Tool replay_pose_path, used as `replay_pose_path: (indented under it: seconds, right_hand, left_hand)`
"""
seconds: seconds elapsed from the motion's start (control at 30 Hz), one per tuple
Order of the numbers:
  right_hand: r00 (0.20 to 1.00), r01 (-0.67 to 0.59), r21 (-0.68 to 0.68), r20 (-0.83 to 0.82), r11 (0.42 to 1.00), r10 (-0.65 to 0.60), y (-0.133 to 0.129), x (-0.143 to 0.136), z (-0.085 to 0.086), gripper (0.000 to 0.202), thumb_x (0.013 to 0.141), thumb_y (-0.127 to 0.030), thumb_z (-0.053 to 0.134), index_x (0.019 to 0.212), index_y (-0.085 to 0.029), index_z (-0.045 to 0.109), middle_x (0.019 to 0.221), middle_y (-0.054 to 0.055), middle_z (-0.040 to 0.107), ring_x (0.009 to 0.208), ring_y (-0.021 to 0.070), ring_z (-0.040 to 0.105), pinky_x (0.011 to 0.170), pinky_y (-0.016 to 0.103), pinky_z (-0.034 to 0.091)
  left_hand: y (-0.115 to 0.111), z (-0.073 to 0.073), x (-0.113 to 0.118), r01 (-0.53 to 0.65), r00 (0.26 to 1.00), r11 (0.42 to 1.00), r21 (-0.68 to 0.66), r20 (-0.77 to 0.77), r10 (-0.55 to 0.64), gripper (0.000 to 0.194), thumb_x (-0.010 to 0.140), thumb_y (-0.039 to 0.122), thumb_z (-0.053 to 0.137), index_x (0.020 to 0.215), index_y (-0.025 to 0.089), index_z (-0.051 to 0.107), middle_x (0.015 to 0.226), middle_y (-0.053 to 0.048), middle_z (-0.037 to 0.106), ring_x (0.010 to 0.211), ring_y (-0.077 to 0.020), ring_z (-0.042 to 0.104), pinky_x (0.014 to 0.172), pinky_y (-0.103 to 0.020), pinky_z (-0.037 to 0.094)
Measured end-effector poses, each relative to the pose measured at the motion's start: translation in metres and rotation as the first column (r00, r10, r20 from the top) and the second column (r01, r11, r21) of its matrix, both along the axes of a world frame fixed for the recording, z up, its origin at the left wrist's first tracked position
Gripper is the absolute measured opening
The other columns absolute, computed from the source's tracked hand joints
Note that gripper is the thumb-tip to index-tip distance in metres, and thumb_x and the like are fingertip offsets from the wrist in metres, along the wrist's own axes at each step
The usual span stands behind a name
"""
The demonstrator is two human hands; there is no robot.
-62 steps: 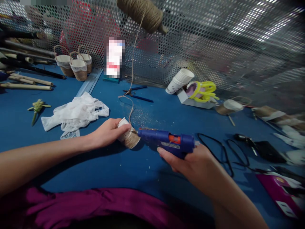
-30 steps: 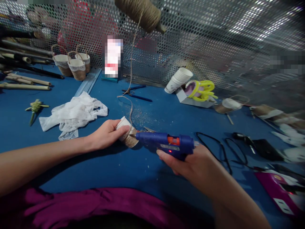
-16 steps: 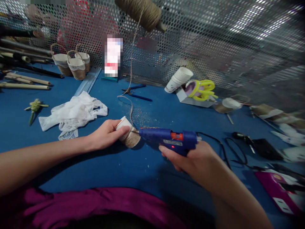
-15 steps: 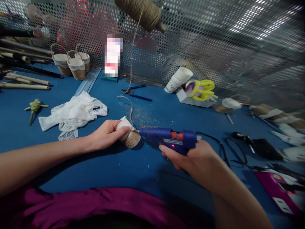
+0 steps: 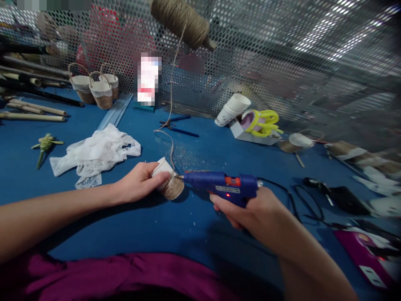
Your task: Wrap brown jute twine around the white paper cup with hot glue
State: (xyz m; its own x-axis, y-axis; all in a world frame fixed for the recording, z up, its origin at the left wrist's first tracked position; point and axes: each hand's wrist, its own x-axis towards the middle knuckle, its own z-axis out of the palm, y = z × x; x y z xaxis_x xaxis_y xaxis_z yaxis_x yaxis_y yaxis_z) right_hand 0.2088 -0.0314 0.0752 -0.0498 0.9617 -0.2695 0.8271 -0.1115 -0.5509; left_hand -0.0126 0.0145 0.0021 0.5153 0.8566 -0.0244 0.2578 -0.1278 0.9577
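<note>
In my left hand (image 5: 142,182) is a paper cup (image 5: 173,189), tilted with its white rim up to the left. Twine is wound round its lower part, and a strand of twine (image 5: 172,100) runs from it up to the spool (image 5: 180,23). My right hand (image 5: 250,209) grips a blue hot glue gun (image 5: 219,184) with a red light lit on its side. The gun's nozzle points left and is at the cup's side, by the edge of the twine; whether it touches cannot be made out.
White lace (image 5: 100,146) lies crumpled to the left. Pliers (image 5: 181,127), stacked paper cups (image 5: 233,109) and a box with yellow-handled scissors (image 5: 261,123) stand behind. Finished twine baskets (image 5: 102,94) and sticks (image 5: 34,118) are back left. The gun's cable (image 5: 288,192) trails right past a purple power strip (image 5: 360,255).
The whole view has shifted slightly, so everything sits a little lower. Both hands keep their hold on the cup and the glue gun, the nozzle staying at the cup's side.
</note>
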Motion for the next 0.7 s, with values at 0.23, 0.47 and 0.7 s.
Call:
replay_pose_path:
  seconds: [0.23, 0.47, 0.7]
  right_hand:
    - [0.999, 0.025, -0.084, -0.031, 0.996, -0.028, 0.0042, 0.0026, -0.0042, 0.044, 0.071, -0.051, 0.051, 0.04, -0.021, 0.043, 0.038, 0.001, 0.049, 0.039, 0.0124, 0.048, 0.042, 0.025, 0.04]
    - [0.994, 0.079, -0.097, -0.068, 0.992, -0.085, -0.0008, -0.0004, -0.0013, 0.035, 0.07, -0.045, 0.054, 0.046, -0.02, 0.049, 0.035, -0.002, 0.045, 0.033, 0.011, 0.043, 0.036, 0.025, 0.038]
    - [0.998, -0.046, 0.093, -0.025, 0.995, 0.049, -0.0024, 0.0, -0.0011, 0.037, 0.071, -0.042, 0.056, 0.043, -0.02, 0.046, 0.035, -0.002, 0.048, 0.033, 0.0104, 0.047, 0.037, 0.022, 0.041]
  left_hand:
    - [-0.0012, -0.0001, 0.0001, 0.002, 1.0, 1.0, -0.002, 0.002, -0.002, 0.03, 0.081, 0.037, 0.041, 0.08, 0.012, 0.058, 0.068, -0.002, 0.058, 0.063, -0.014, 0.052, 0.058, -0.024, 0.043]
    - [-0.0005, -0.0003, 0.0001, 0.005, 1.0, 1.0, 0.008, -0.012, -0.005, 0.03, 0.08, 0.036, 0.041, 0.08, 0.012, 0.058, 0.068, -0.002, 0.058, 0.065, -0.0149, 0.052, 0.059, -0.024, 0.043]
    - [-0.0008, -0.0004, 0.0, 0.005, 1.0, 1.0, 0.013, -0.014, -0.005, 0.03, 0.081, 0.036, 0.041, 0.082, 0.012, 0.058, 0.069, -0.002, 0.058, 0.063, -0.0136, 0.051, 0.059, -0.023, 0.043]
